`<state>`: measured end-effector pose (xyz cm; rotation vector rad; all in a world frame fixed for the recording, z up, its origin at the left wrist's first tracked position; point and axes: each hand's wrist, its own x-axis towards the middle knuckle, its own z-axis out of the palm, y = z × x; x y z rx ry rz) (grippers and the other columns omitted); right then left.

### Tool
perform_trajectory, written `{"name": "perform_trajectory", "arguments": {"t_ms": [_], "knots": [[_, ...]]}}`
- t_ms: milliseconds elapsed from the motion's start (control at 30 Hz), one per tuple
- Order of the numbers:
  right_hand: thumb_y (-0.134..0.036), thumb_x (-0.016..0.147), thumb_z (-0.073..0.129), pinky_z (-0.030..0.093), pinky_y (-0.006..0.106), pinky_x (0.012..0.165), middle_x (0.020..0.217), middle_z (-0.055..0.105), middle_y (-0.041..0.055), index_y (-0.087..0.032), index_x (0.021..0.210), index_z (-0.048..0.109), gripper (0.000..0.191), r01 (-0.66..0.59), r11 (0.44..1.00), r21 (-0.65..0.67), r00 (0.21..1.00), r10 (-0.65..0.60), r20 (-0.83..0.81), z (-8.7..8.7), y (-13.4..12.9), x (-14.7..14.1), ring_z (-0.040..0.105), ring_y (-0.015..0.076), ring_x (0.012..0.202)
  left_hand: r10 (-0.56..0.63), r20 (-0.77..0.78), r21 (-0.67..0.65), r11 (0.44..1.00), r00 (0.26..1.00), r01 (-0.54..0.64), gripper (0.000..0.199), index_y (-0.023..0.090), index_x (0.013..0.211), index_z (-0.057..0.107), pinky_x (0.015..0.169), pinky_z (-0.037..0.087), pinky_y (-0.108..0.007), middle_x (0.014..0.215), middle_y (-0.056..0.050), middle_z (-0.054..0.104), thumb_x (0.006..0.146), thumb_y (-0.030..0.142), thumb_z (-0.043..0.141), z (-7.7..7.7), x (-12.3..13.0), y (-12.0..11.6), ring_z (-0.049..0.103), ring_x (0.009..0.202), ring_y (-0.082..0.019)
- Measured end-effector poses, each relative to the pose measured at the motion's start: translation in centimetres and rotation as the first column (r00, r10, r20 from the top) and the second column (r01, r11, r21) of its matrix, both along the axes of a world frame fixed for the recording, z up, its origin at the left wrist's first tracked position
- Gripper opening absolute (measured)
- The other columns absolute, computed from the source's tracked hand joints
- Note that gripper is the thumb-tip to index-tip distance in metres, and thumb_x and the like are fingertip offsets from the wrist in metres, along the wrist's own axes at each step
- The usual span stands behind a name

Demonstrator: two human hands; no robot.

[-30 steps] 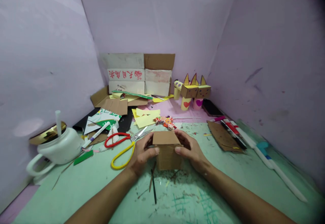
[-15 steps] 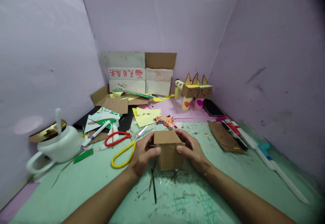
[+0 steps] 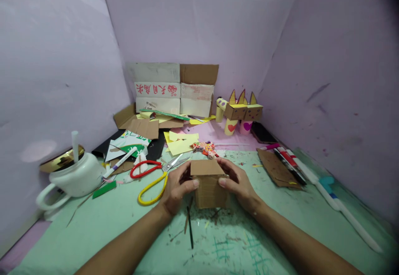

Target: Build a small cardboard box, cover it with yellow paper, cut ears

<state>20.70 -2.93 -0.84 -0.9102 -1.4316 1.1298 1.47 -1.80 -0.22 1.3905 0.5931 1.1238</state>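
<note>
We've got the cardboard box [image 3: 211, 194] pinched between our left hand [image 3: 177, 188] and right hand [image 3: 239, 184], mid-bench [image 3: 124, 229]. Shape looks pretty much built; visible sides are undecorated, and we can't tell if the top's fixed.

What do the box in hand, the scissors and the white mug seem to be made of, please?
Box: apparently cardboard, matte, from its plain brown, faintly lined faces.
Scissors: probably metal blades, silvery and shiny; red and yellow handles, perhaps plastic.
Mug: likely glazed ceramic, from its smooth white sheen, though plastic is possible.
</note>
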Motion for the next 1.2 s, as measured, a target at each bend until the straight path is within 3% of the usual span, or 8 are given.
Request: {"name": "perform_trajectory", "arguments": {"t_ms": [367, 567, 767, 967, 1200], "knots": [[-0.045, 0.065, 0.071, 0.048, 0.041, 0.087, 0.107, 0.065, 0.0096, -0.021, 0.108, 0.055, 0.052, -0.007, 1.0, 0.015, 1.0, 0.007, -0.007, -0.2, 0.0, 0.0, 0.061, 0.0297, 0.101, -0.002, 0.001, 0.002, 1.0, 1.0, 0.002, 0.053, 0.014, 0.118, 0.056, 0.082, 0.044, -0.034, 0.106, -0.006, 0.064, 0.068, 0.029, 0.062, 0.1, -0.1, 0.0, 0.056, 0.1, -0.029], [-0.045, 0.06, 0.078, 0.036, 0.048, 0.103, 0.125, 0.057, 0.0147, -0.02, 0.12, 0.049, 0.072, -0.051, 0.993, 0.104, 0.998, 0.048, 0.033, -1.1, 0.7, 0.7, 0.052, 0.0321, 0.118, 0.012, -0.144, 0.133, 0.991, 0.989, 0.007, 0.061, 0.015, 0.121, 0.053, 0.08, 0.044, -0.034, 0.108, -0.007, 0.063, 0.063, 0.031, 0.062, 0.9, -0.8, 0.0, 0.055, 0.1, -0.031], [-0.042, 0.059, 0.08, 0.028, 0.053, 0.107, 0.139, 0.046, 0.0156, -0.022, 0.137, 0.037, 0.091, -0.168, 0.984, 0.067, 0.984, 0.163, 0.072, -0.7, 0.8, 1.3, 0.043, 0.0324, 0.127, 0.031, -0.224, 0.239, 0.971, 0.974, 0.024, 0.056, 0.017, 0.118, 0.052, 0.088, 0.042, -0.034, 0.108, -0.006, 0.06, 0.063, 0.026, 0.062, 1.1, -1.3, 0.1, 0.055, 0.098, -0.027], [-0.039, 0.061, 0.078, 0.035, 0.047, 0.103, 0.129, 0.053, 0.0134, -0.022, 0.126, 0.045, 0.075, -0.22, 0.964, 0.148, 0.971, 0.203, 0.124, -0.8, 0.5, 1.6, 0.049, 0.0315, 0.121, 0.052, -0.325, 0.286, 0.957, 0.944, 0.046, 0.058, 0.017, 0.12, 0.051, 0.088, 0.043, -0.037, 0.099, -0.006, 0.058, 0.063, 0.026, 0.062, 1.4, -1.5, -0.1, 0.054, 0.092, -0.027], [-0.044, 0.061, 0.076, 0.042, 0.043, 0.095, 0.12, 0.057, 0.0112, -0.023, 0.117, 0.047, 0.067, -0.215, 0.966, 0.142, 0.975, 0.205, 0.086, -0.8, 0.4, 1.3, 0.053, 0.0314, 0.113, 0.034, -0.278, 0.263, 0.964, 0.96, 0.042, 0.057, 0.017, 0.116, 0.053, 0.085, 0.043, -0.038, 0.096, -0.005, 0.058, 0.062, 0.03, 0.062, 1.3, -1.1, -0.2, 0.053, 0.091, -0.027]]}}
